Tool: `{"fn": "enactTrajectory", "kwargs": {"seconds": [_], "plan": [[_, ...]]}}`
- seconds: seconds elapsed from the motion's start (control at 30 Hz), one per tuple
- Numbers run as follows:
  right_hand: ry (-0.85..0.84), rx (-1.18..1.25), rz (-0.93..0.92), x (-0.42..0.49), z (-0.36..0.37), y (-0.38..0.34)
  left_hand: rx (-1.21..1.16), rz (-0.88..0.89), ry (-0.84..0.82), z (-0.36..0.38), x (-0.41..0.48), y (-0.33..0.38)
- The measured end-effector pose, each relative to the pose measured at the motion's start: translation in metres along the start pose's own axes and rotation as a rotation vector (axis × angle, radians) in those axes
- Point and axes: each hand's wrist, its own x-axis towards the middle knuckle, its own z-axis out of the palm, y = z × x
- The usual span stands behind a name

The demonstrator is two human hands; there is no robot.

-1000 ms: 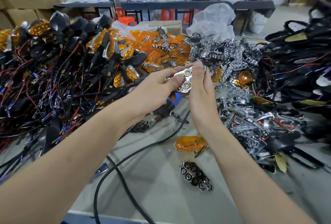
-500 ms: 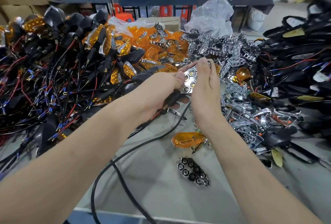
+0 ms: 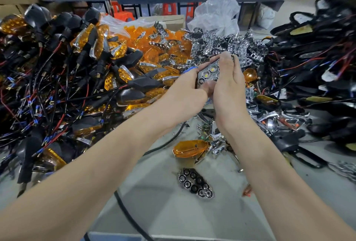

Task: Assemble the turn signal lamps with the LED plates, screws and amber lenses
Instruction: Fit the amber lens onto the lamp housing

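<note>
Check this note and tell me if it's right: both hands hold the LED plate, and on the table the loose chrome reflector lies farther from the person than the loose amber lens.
Not right. In the head view the chrome reflector lies nearer the person than the amber lens, not farther. The rest holds: left hand and right hand both hold the LED plate.

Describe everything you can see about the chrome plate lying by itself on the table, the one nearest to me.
The chrome plate is a shiny, leaf-shaped piece that tapers towards both ends. It looks like chrome-plated plastic. Its face is a honeycomb of hexagonal cups with bright rims and dark insides. It lies flat and face up on the grey table, its long axis running diagonally from upper left to lower right, between the two forearms. Nothing touches it. The amber lens lies just beyond it, clearly apart.
</note>
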Motion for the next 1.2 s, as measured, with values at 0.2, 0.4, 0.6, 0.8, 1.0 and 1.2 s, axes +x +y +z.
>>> {"fn": "enactTrajectory", "kwargs": {"seconds": [0.2, 0.4, 0.6, 0.8, 1.0, 1.2], "plan": [[0.048, 0.043, -0.019, 0.005, -0.014, -0.003, -0.199, -0.149, -0.103, 0.010, 0.007, 0.003], [0.081, -0.030, -0.068, 0.005, -0.026, -0.003, -0.145, -0.179, -0.020, 0.028, 0.013, 0.004], [0.124, -0.067, -0.139, 0.012, -0.048, -0.002, -0.156, -0.105, -0.004, 0.048, 0.022, 0.010], [-0.022, -0.095, -0.106, 0.015, -0.077, 0.006, -0.162, -0.132, 0.056, 0.073, 0.028, 0.013], [-0.024, 0.030, 0.044, 0.022, -0.120, 0.011, -0.172, -0.080, -0.080, 0.107, 0.029, 0.013], [-0.001, -0.132, 0.172, 0.024, -0.157, 0.010, -0.173, -0.110, -0.214, 0.137, 0.036, 0.022]]}}
